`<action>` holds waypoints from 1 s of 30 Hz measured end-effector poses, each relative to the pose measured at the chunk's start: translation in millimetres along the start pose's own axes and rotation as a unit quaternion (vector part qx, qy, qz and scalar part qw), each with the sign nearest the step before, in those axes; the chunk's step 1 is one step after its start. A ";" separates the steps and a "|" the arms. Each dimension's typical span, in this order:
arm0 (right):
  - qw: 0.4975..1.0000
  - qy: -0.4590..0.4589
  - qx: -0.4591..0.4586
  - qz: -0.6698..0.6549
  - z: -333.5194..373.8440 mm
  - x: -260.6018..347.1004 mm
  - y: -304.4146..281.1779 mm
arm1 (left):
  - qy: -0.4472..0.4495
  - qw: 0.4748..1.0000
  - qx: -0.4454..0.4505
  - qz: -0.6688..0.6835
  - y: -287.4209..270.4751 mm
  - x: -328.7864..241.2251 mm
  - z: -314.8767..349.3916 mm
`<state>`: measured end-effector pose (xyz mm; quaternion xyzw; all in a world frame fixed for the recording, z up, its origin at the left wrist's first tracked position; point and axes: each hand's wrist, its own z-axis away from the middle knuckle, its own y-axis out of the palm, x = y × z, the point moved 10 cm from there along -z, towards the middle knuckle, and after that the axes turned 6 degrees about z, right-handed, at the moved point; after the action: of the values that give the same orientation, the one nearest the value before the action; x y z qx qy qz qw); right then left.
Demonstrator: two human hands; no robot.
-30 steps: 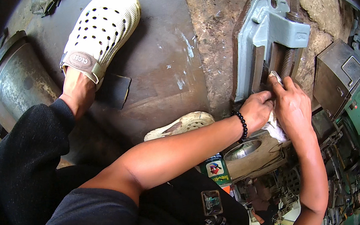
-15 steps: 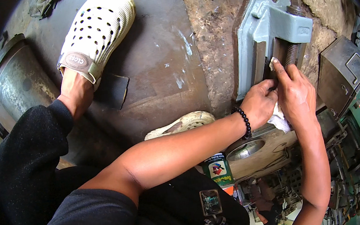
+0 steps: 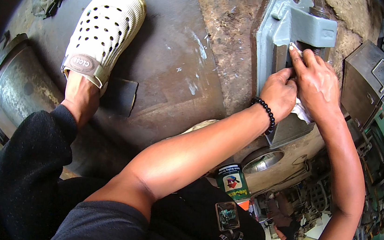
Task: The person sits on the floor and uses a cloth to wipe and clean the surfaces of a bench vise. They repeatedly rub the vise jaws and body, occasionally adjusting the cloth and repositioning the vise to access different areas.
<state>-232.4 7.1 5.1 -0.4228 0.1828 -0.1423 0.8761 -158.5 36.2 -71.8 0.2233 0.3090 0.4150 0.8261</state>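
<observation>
A grey-painted bench vise (image 3: 303, 20) with bare dark metal rails and a threaded screw lies at the right. My right hand (image 3: 317, 82) is closed around a white cloth (image 3: 300, 112). Its index finger stretches forward, pressing a bit of the cloth into the gap beside the rail, close under the grey jaw. Beside it, my left hand (image 3: 278, 94), with a black beaded bracelet at the wrist, is curled closed over the vise's near part, against the right hand. What its fingers grip is hidden.
A dark metal sheet (image 3: 175, 93) covers the floor under my white clog (image 3: 103, 33). A curved metal piece (image 3: 27, 86) stands at left. Near my lap are a paint can (image 3: 232, 181) and a shiny round bowl (image 3: 262, 160). A metal box (image 3: 368, 82) sits at far right.
Both hands have shifted slightly right, with the right index finger and cloth further up toward the jaw. More of the vise's near end shows below my left wrist.
</observation>
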 end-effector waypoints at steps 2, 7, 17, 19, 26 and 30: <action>1.000 0.002 0.019 0.017 -1.1 2.0 2.5 | -0.015 1.000 -0.004 0.025 0.2 6.4 -0.2; 0.993 0.012 0.098 0.057 -4.4 8.2 15.4 | -0.050 0.996 0.003 0.075 1.1 19.1 1.2; 0.996 0.037 0.078 0.022 7.3 18.2 15.2 | -0.080 0.997 0.003 -0.006 -12.3 29.2 16.5; 0.995 0.040 0.090 0.015 9.2 17.7 17.1 | -0.081 0.997 0.006 -0.008 -12.4 27.4 17.6; 0.991 0.031 0.131 0.010 10.2 21.6 21.7 | -0.126 0.991 0.019 -0.029 -13.6 33.3 22.8; 0.986 0.044 0.155 -0.036 12.2 18.9 26.6 | -0.160 0.985 0.040 -0.044 -14.0 36.9 25.3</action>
<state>-207.7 23.8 -12.7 -0.2811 0.1818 -0.2186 0.9166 -116.1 56.0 -74.7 0.3056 0.1984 0.3245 0.8729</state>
